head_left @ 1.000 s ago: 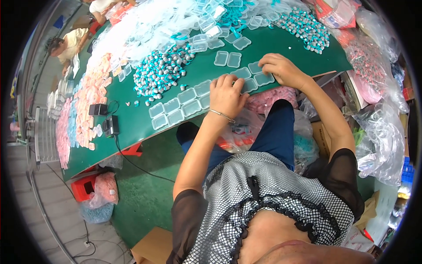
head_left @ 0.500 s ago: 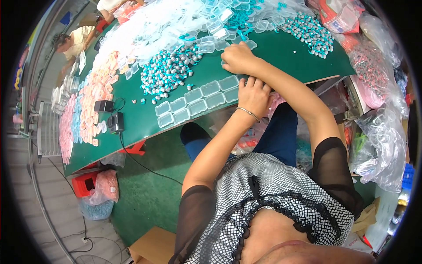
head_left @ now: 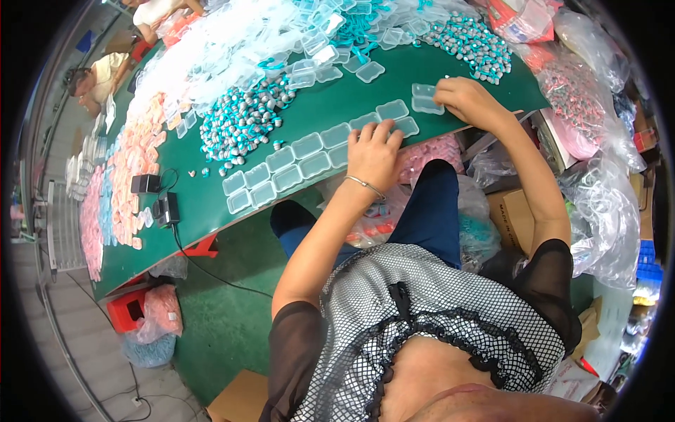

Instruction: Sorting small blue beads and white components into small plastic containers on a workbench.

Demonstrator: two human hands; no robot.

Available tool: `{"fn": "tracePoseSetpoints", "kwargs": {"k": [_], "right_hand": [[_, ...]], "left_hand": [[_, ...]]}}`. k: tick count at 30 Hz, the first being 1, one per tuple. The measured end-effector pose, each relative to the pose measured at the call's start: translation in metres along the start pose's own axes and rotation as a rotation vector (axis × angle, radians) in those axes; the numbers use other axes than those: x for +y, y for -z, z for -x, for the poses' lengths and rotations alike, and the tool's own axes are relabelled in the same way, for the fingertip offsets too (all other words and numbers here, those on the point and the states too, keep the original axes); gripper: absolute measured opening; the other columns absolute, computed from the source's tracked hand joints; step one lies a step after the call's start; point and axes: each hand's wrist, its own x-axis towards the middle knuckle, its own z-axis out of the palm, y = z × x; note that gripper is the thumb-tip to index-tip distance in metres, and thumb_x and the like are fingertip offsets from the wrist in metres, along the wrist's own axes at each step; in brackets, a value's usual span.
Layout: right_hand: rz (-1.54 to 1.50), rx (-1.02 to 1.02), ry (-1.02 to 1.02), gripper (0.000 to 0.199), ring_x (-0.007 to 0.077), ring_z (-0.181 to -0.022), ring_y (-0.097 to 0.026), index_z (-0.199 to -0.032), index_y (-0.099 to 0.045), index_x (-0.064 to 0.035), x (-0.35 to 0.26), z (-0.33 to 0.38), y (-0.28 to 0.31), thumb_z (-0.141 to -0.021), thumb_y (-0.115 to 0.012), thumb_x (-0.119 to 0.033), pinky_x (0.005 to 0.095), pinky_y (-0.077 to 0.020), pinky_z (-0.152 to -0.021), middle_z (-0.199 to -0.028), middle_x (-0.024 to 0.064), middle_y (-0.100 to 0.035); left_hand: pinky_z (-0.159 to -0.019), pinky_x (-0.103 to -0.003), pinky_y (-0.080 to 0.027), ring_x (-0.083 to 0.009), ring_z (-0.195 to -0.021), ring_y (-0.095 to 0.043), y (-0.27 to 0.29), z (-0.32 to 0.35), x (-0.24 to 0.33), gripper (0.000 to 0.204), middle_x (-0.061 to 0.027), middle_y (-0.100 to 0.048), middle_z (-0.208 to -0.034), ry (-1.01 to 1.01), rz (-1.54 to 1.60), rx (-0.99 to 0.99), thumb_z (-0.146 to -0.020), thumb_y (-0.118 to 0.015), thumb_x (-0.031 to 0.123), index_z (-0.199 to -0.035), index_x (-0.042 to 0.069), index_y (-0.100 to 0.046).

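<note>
Two rows of open clear plastic cases lie side by side along the near edge of the green table. My left hand rests over the right part of these rows, fingers spread and pressing down on the cases, with nothing gripped. To the right, apart from the rows, my right hand pinches the right side of another clear plastic case, which lies at the table surface. Part of that case is hidden under the fingers. Beyond the rows is a pile of small grey-and-teal pieces.
Loose clear cases heap up at the back, with teal parts among them. More grey-and-teal pieces lie far right. Peach cases and a black power adapter are at left. Plastic bags crowd the right side.
My right hand has left the spot beyond my left hand and moved right, now with a clear case. My left hand has shifted left onto the rows, its fingers spreading. The view has shifted slightly.
</note>
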Motion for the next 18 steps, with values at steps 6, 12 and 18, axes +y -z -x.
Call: {"fn": "tracePoseSetpoints", "kwargs": {"k": [6,12,18], "right_hand": [[0.039,0.038,0.161,0.008,0.0255,-0.08,-0.059,-0.083,-0.057,-0.0082,0.006,0.015,-0.016,-0.076,-0.057,-0.004,0.0358,-0.0463,-0.073,-0.084,0.0053,-0.057],[-0.032,0.114,0.027,0.019,0.0273,-0.087,-0.06,-0.091,-0.06,-0.0078,0.003,-0.004,-0.033,-0.073,-0.06,-0.002,0.0376,-0.0472,-0.074,-0.093,0.0069,-0.06],[-0.009,0.239,-0.083,0.028,0.0278,-0.095,-0.058,-0.102,-0.062,-0.0074,0.014,-0.064,-0.073,-0.074,-0.065,-0.003,0.0396,-0.0474,-0.078,-0.097,0.0079,-0.059]], "left_hand": [[-0.089,-0.047,-0.04,-0.03,-0.111,-0.052,0.007,0.0,-0.001,0.041,-0.0067,-0.055,-0.124,-0.014,0.033,-0.048,-0.07,-0.074,0.021,-0.109,0.013,-0.062],[-0.09,-0.047,-0.04,-0.0306,-0.112,-0.052,0.007,0.0,-0.001,0.041,-0.0074,-0.054,-0.125,-0.002,0.03,-0.069,-0.071,-0.074,0.022,-0.109,0.013,-0.062],[-0.09,-0.048,-0.04,-0.0319,-0.112,-0.051,0.014,-0.002,-0.003,0.04,-0.0089,-0.054,-0.125,-0.004,0.052,-0.024,-0.071,-0.074,0.021,-0.108,0.012,-0.063]]}}
